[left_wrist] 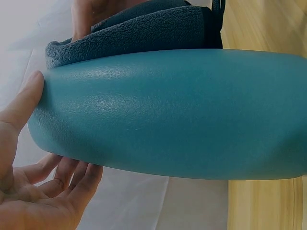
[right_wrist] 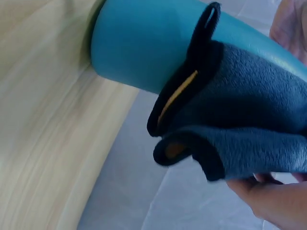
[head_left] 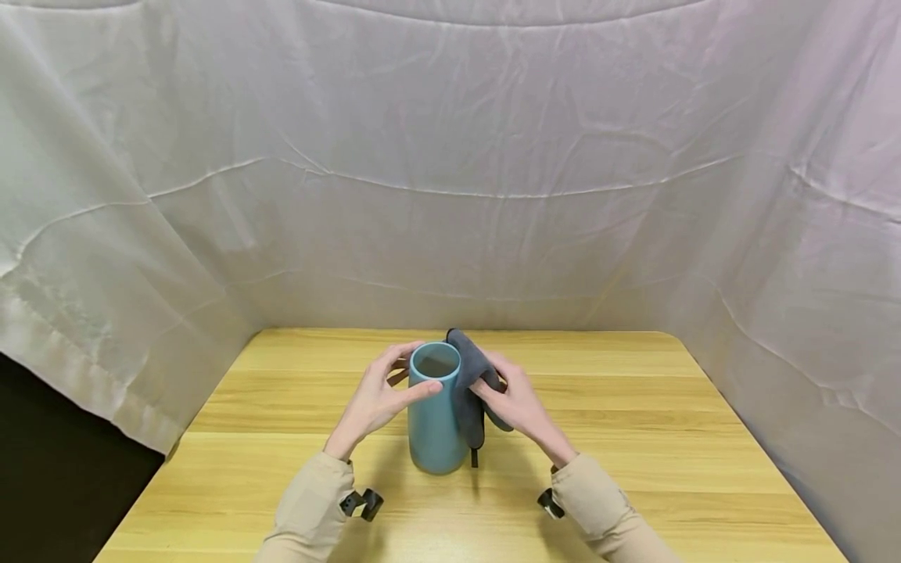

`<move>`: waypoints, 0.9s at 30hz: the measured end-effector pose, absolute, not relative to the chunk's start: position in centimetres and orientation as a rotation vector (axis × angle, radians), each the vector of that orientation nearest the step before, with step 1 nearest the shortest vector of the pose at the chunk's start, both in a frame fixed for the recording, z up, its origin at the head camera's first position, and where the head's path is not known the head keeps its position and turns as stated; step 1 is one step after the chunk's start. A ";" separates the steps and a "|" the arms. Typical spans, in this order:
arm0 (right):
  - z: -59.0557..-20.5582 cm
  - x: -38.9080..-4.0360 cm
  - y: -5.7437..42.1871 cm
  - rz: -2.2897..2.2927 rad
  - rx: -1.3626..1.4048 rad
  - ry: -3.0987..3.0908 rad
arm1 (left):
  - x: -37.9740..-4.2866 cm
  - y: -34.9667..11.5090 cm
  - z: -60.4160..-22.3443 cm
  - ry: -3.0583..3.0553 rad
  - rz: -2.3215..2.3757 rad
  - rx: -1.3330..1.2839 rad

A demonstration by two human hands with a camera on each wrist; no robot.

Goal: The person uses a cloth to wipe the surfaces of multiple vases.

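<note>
A tall teal-blue vase (head_left: 435, 438) stands upright on the table, its round mouth facing up. My left hand (head_left: 375, 396) holds it near the rim, thumb on the near side and fingers around the left side. My right hand (head_left: 517, 400) grips a dark grey cloth (head_left: 468, 408) and presses it to the vase's right side. Fluffy pile and a black edge with a hanging loop show on the cloth (left_wrist: 144, 33) in the left wrist view. Seen from the right wrist, the folded cloth (right_wrist: 259, 86) covers part of the vase (right_wrist: 139, 43).
The wooden table (head_left: 633, 438) carries the vase. Pale fabric curtains (head_left: 464, 242) enclose it at the back and both sides. A dark area (head_left: 63, 461) lies beyond the table's left edge. Small black devices (head_left: 362, 503) sit at the wrists.
</note>
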State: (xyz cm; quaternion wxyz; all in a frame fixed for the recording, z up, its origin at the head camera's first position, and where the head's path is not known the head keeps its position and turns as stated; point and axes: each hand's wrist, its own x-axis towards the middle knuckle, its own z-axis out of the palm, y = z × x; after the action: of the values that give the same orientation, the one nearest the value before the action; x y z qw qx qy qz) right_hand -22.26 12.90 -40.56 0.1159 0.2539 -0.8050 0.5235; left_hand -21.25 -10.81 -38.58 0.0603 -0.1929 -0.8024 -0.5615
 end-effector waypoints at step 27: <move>-43.0 -23.3 14.3 1.296 0.946 -2.587 | -21.1 -10.8 -38.6 -2.427 -1.715 -0.580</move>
State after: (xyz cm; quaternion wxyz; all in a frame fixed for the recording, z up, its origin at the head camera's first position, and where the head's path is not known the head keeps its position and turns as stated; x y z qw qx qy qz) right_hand -23.26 14.34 -43.03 0.0489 0.3104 -0.8488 0.4253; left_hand -21.12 -10.83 -38.59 0.0567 -0.1913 -0.8004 -0.5654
